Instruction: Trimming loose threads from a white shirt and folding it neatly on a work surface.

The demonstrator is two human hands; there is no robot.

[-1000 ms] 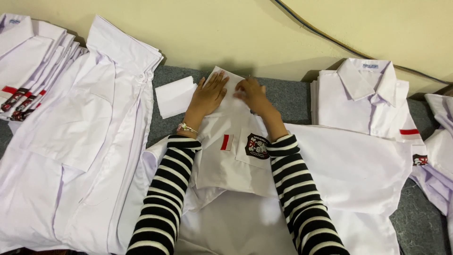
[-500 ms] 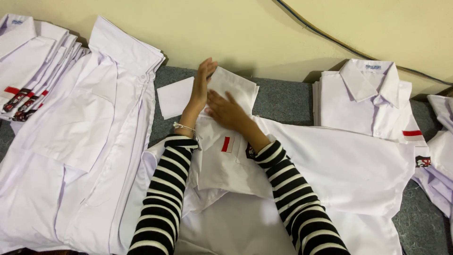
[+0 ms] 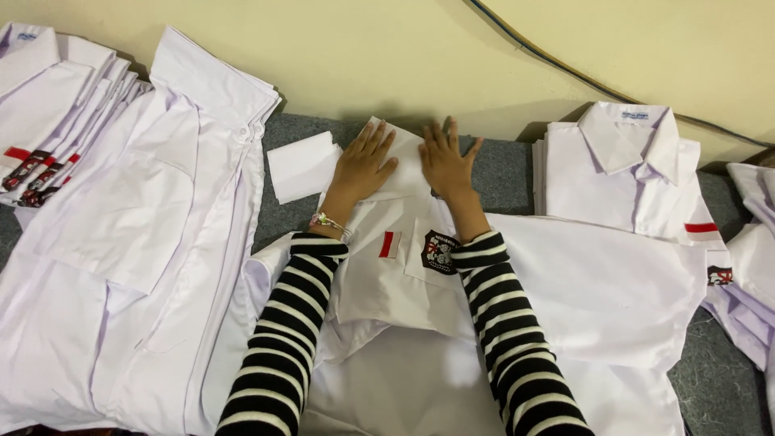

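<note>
Forearms in black-and-white striped sleeves reach up from the near edge, roughly side by side, over a spread-out white shirt (image 3: 613,299) lying on the grey table (image 3: 504,173); on top of that shirt sits a partly folded white shirt (image 3: 387,274) with a small red-and-white patch and a dark crest badge, its far end between the two hands; the left hand (image 3: 361,165) lies palm down on that far end, fingers stretched and slightly spread, a bead bracelet at the wrist; the right hand (image 3: 446,161) lies flat just beside it, fingers fanned, thumb out; neither hand has any grip, both simply pressing open on the cloth; left of them rests a small white folded piece (image 3: 300,165); farther left a pile of open shirts (image 3: 121,226); at far right a folded collared shirt stack (image 3: 626,169) against the cream wall (image 3: 363,48).
</note>
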